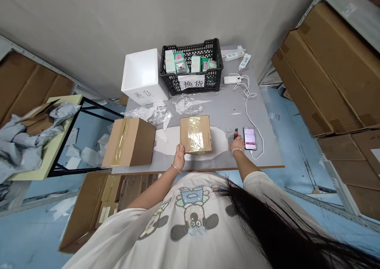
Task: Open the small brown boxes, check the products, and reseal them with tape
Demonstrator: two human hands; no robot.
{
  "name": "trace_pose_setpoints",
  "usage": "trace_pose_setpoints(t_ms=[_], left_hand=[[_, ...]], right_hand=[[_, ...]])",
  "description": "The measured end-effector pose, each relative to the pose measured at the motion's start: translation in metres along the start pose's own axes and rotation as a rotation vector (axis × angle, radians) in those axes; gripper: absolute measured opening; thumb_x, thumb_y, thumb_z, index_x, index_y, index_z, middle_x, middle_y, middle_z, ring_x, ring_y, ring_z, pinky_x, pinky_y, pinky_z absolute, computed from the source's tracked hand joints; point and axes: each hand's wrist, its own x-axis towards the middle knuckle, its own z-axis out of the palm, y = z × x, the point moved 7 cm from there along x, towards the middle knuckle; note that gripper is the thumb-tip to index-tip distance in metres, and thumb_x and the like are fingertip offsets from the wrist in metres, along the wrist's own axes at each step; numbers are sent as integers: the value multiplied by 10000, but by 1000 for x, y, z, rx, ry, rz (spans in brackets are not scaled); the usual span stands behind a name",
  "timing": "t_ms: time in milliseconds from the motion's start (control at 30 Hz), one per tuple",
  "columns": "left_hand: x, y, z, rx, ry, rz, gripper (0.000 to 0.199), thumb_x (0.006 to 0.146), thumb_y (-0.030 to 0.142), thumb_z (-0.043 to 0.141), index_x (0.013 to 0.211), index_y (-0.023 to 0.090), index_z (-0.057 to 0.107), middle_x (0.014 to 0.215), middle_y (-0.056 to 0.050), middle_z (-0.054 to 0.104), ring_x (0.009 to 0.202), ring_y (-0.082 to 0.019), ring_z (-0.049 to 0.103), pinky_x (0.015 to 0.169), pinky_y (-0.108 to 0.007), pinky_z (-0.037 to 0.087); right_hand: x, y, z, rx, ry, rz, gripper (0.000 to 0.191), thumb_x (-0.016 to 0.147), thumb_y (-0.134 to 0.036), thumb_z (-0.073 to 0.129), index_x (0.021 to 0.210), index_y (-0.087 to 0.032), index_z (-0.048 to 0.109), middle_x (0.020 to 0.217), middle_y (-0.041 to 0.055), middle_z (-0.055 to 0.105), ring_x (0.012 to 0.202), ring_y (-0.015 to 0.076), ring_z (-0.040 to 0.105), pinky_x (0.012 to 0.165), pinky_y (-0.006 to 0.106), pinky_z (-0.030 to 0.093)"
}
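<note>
1. Steadily, our left hand braces the box at its near left corner; its fingers touch the cardboard, but we cannot tell whether they pinch it or simply rest there.
2. Our right hand is well to the right, its fingers closed around a red and black cutter, just beside the phone.
3. To do this well, we should press the box flat so it cannot slide, and point the cutter's tip away from our left hand.
4. We should also give the phone and its cable room, as both look easy to catch.
5. The box sits before us on the bench, between a larger box and the cutter.
6. It looks plain brown and squarish, with shiny tape running down its top from far edge to near; glare hides part of the tape.
</note>
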Motion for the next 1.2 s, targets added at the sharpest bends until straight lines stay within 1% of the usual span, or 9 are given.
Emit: trace_pose_setpoints(t_ms=[100, 233, 333, 567, 667, 900, 967, 1067, 1200], left_hand=[[-1, 0, 1, -6, 4, -2, 476, 900, 664, 421, 1072, 229, 512, 1079, -69, 587, 1051, -215, 565, 920, -372, 487], [-2, -1, 3, -51, -11, -37, 443, 897, 634, 449, 1077, 236, 521, 1098, -68, 590, 1063, -216, 560, 925, -367, 479], [1, -2, 1, -113, -22, -88, 399, 870, 566, 523, 1100, 239, 535, 1155, -70, 593, 1094, -221, 558, 923, -360, 474], [42, 24, -6, -177, 8, -133, 455, 808, 445, 597, 1194, 213, 537, 1270, -107, 583, 1129, -254, 570, 869, -365, 492], [65, 43, -3, -129, 27, -151, 438, 828, 488, 597, 1153, 196, 572, 1205, -120, 629, 1120, -270, 585, 901, -388, 486], [85, 68, 31, -218, -174, -293, 592, 876, 694, 442, 1124, 194, 639, 1058, -146, 707, 996, -329, 666, 861, -461, 514], [84, 76, 29, -182, -114, -223, 606, 876, 696, 450, 1196, 210, 619, 1137, -139, 689, 1077, -334, 641, 918, -466, 495], [77, 94, 20, -117, -13, 34, 596, 888, 649, 495, 1336, 258, 535, 1358, -93, 579, 1294, -304, 507, 1069, -431, 399], [60, 105, 13, -124, -9, 324, 573, 934, 612, 441, 1402, 281, 448, 1465, -51, 470, 1399, -234, 377, 1153, -361, 297]], right_hand=[[5, 4, -5, 33, -72, 13, 625, 731, -170, 653, 1317, -35, 487, 1244, 299, 545, 1146, 370, 570, 940, 485, 457], [7, 4, -21, 179, -119, 23, 365, 705, -204, 671, 1046, -74, 654, 1044, 250, 654, 1028, 351, 632, 869, 443, 493], [-3, -6, -37, 281, -107, 22, 195, 773, -257, 610, 913, -132, 662, 877, 171, 679, 935, 314, 659, 819, 406, 509], [-62, -80, -46, 861, -356, -83, 143, 824, -335, 589, 855, -196, 583, 672, 7, 603, 544, 136, 564, 509, 249, 469], [-75, -110, -48, 871, -398, -110, 167, 819, -358, 608, 843, -197, 571, 708, 16, 630, 575, 136, 586, 523, 244, 477], [-71, -156, -68, 694, -269, -261, 321, 817, -520, 595, 805, -201, 627, 740, 51, 688, 794, 226, 668, 686, 303, 515], [-71, -159, -74, 733, -259, -266, 396, 819, -593, 570, 810, -202, 635, 724, 51, 693, 804, 241, 673, 679, 306, 514], [-73, -157, -88, 827, -192, -287, 505, 810, -697, 520, 788, -203, 623, 673, 45, 675, 793, 252, 675, 654, 302, 505], [-82, -151, -86, 970, -231, -224, 582, 786, -782, 483, 726, -211, 572, 561, 31, 608, 657, 228, 659, 585, 299, 496]])
